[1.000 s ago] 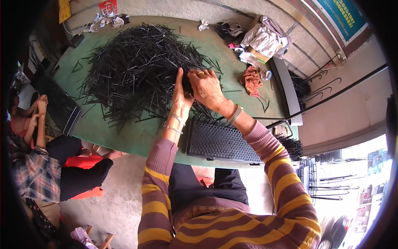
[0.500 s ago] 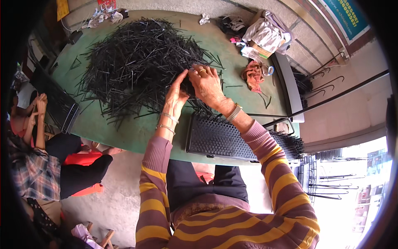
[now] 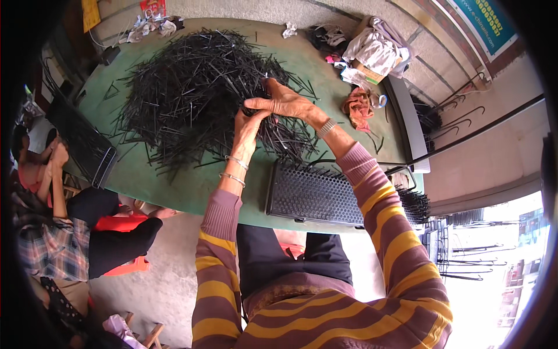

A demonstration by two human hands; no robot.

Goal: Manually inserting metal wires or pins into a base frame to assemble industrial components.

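Observation:
A large heap of thin black sticks (image 3: 180,87) covers much of the green table (image 3: 174,195). At the heap's near right edge my two hands meet. My left hand (image 3: 249,127) is closed round some of the sticks, its fingers partly hidden. Just above it, my right hand (image 3: 288,102) curls over the same sticks, with its thumb laid across toward the left hand. A black perforated rack (image 3: 314,195) with rows of round holes lies at the table's near edge, below my right forearm; black sticks stand along its far and right sides.
A similar dark rack (image 3: 87,154) leans at the table's left side, near a seated person in a checked shirt (image 3: 55,247). At the back right are a cloth-covered box (image 3: 372,55) and a reddish cloth (image 3: 358,107). Long black hooked rods (image 3: 459,128) jut out at the right.
My right hand has turned, and its thumb now reaches left over my left hand. My left hand has shifted slightly, its fingers closing in on the sticks.

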